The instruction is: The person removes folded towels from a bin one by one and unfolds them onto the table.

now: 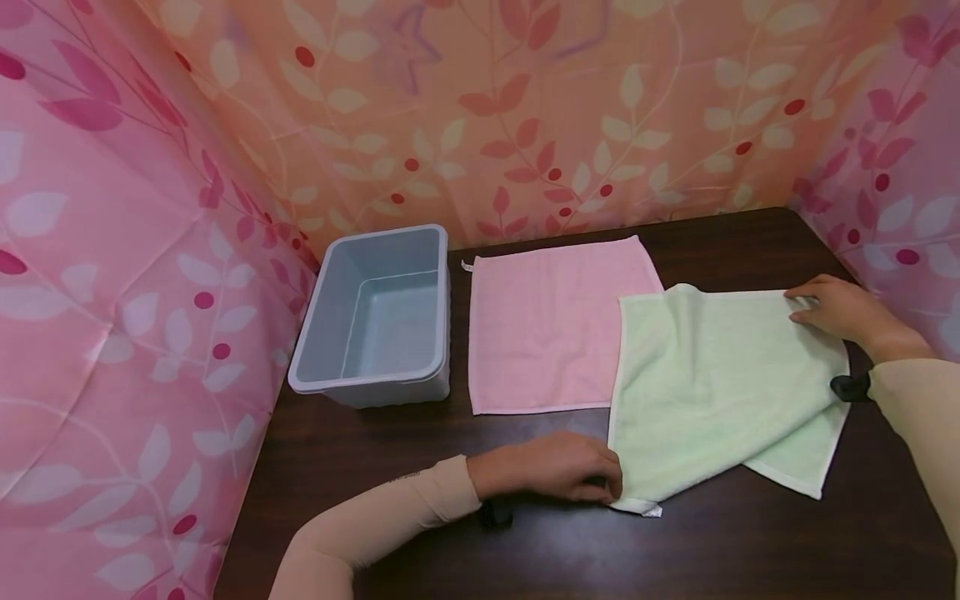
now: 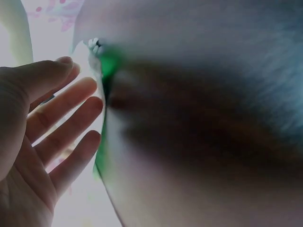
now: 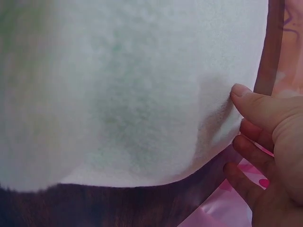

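A pale green towel [image 1: 712, 383] lies partly folded on the dark table [image 1: 750, 550], its left edge overlapping a flat pink towel [image 1: 551, 325]. My left hand [image 1: 577, 477] rests palm down at the green towel's near left corner. Its fingers [image 2: 66, 127] are nearly straight beside the blurred towel edge [image 2: 106, 66] and grip nothing. My right hand [image 1: 828, 307] is at the far right corner. Its thumb [image 3: 248, 101] lies on the green towel [image 3: 132, 94], pinching the edge, with the other fingers curled just past it.
A grey plastic bin [image 1: 378, 321] stands open at the table's left, next to the pink towel. Pink and orange leaf-patterned curtains [image 1: 112, 275] close in the left, back and right sides. Bare table runs along the front edge.
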The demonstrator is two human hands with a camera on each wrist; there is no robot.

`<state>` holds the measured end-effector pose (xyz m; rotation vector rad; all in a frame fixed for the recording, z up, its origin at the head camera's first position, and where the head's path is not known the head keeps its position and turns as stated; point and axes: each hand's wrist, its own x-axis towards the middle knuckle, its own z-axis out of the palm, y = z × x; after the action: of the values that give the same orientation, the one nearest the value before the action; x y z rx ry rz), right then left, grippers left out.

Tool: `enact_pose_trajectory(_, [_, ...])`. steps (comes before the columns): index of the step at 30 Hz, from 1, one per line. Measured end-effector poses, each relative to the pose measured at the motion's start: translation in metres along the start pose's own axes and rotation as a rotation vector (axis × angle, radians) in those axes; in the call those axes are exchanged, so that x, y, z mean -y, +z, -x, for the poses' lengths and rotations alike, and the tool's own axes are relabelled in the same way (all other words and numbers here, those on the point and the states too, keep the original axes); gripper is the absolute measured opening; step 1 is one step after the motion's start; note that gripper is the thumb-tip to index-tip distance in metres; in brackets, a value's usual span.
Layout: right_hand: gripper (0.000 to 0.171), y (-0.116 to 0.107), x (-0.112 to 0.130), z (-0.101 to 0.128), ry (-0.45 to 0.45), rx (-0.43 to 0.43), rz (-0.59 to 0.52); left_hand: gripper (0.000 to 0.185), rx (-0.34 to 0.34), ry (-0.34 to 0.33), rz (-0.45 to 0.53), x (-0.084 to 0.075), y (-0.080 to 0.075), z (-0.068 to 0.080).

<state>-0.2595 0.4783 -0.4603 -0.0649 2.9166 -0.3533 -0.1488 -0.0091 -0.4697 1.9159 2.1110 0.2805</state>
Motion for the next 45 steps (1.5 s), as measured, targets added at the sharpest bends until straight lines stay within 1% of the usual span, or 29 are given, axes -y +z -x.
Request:
enact_pose_trajectory(2, [0.059,0.0,-0.001,0.0,0.009,0.009,-0.001,0.012,0.008,0.005,0.024,0.003,-0.005,-0.004])
enact_pose_trajectory(3, [0.06,0.0,-0.002,0.001,0.012,0.014,0.0,0.012,0.01,-0.003,0.026,0.005,-0.008,-0.006])
enact_pose_trajectory(5, [0.062,0.001,-0.003,0.001,0.021,0.024,-0.005,0.014,-0.007,-0.031,0.023,0.011,-0.015,-0.01])
enact_pose_trajectory(7, [0.064,0.001,-0.004,0.002,0.03,0.035,-0.013,0.015,-0.037,-0.085,0.011,0.019,-0.022,-0.013])
enact_pose_trajectory(10, [0.067,0.002,-0.005,0.004,0.034,0.041,-0.023,0.015,-0.117,-0.177,0.019,0.031,-0.034,-0.02])
enact_pose_trajectory(12, [0.066,0.002,-0.004,0.005,0.027,0.034,-0.023,0.015,-0.173,-0.232,0.067,0.041,-0.042,-0.025])
enact_pose_trajectory(16, [0.064,0.003,-0.002,0.012,0.013,0.006,-0.052,0.014,-0.281,-0.339,0.182,0.06,-0.051,-0.036])
enact_pose_trajectory(20, [0.056,0.008,0.001,0.021,0.006,-0.062,-0.101,0.016,-0.358,-0.427,0.28,0.081,-0.057,-0.048])
enact_pose_trajectory(22, [0.052,0.011,0.003,0.028,-0.004,-0.127,-0.127,0.016,-0.395,-0.459,0.307,0.091,-0.06,-0.056])
enact_pose_trajectory(24, [0.048,0.013,0.007,0.036,-0.015,-0.201,-0.154,0.015,-0.431,-0.499,0.326,0.102,-0.063,-0.064])
enact_pose_trajectory(28, [0.044,0.016,0.015,0.056,-0.03,-0.343,-0.174,0.014,-0.494,-0.584,0.344,0.121,-0.067,-0.079])
enact_pose_trajectory(30, [0.041,0.017,0.02,0.068,-0.026,-0.391,-0.204,0.014,-0.515,-0.626,0.368,0.128,-0.069,-0.085])
enact_pose_trajectory(33, [0.037,0.021,0.026,0.088,0.008,-0.443,-0.27,0.015,-0.541,-0.677,0.402,0.137,-0.071,-0.092])
enact_pose_trajectory(38, [0.036,0.032,0.035,0.122,0.114,-0.435,-0.349,0.015,-0.573,-0.733,0.402,0.15,-0.07,-0.101])
enact_pose_trajectory(45, [0.031,0.058,0.044,0.159,0.138,-0.402,-0.436,0.018,-0.59,-0.784,0.344,0.165,-0.064,-0.112])
